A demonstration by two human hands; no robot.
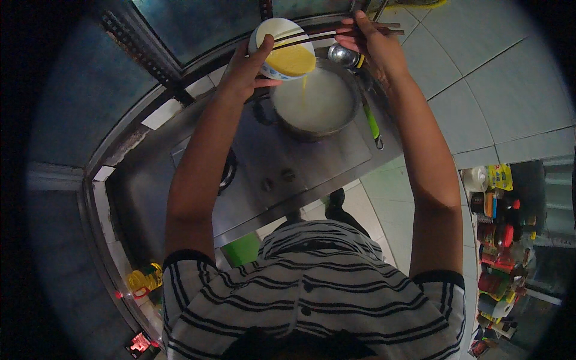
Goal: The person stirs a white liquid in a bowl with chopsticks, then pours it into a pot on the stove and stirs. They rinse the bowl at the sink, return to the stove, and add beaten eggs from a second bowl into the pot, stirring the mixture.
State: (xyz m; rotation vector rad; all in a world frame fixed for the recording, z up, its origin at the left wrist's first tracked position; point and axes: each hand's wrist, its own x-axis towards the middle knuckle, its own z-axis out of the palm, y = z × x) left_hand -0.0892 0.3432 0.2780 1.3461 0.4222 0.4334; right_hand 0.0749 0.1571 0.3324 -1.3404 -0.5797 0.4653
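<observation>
My left hand (249,67) grips a white bowl (274,28) with a blue pattern, tilted to the right over a pot. Inside it is yellow beaten egg (292,59), and a thin yellow stream runs from the rim into the pot. Two dark chopsticks (317,35) are held in my right hand (371,42), their tips reaching into the bowl. Below, the metal pot (310,132) stands on the stove and contains a cloudy whitish liquid (324,96).
The steel gas stove (333,157) has two knobs (276,179) at its front. Right of the pot lies a utensil with a green handle (371,119), near a shiny metal ladle (343,55). Bottles and jars (495,234) line a shelf at right; an oil bottle (144,279) stands at left.
</observation>
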